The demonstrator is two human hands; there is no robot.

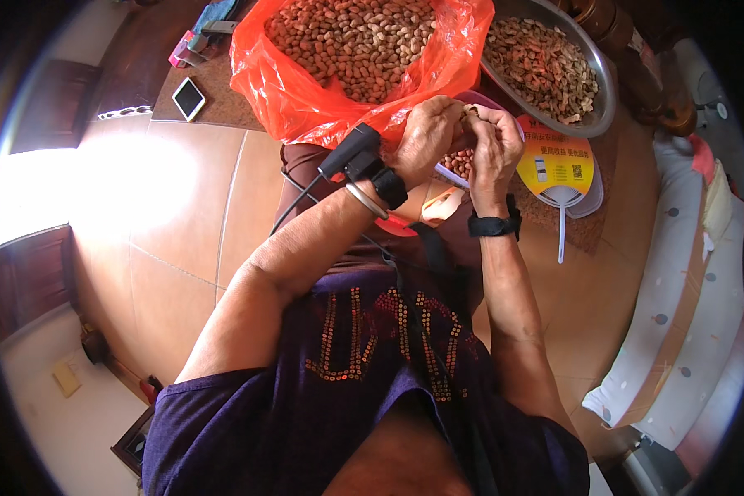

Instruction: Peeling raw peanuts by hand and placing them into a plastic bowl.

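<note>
My left hand (431, 133) and my right hand (495, 139) meet at the fingertips around a small peanut pod (470, 110), mostly covered by the fingers. Beneath them, partly hidden by my wrists, a light-coloured container holds reddish shelled peanuts (459, 163). Just beyond my left hand an orange-red plastic bag (257, 80) lies wide open, full of unshelled peanuts (359, 46). To the right of my right hand a metal basin (602, 115) is heaped with broken peanut shells (542, 68).
A yellow hand fan (558, 164) with writing lies right of my right hand. A white phone (189, 99) rests on the brown tabletop (223, 102) at left. A black device with a cable (353, 155) is strapped to my left wrist. A pale cushion (645, 266) lies at far right.
</note>
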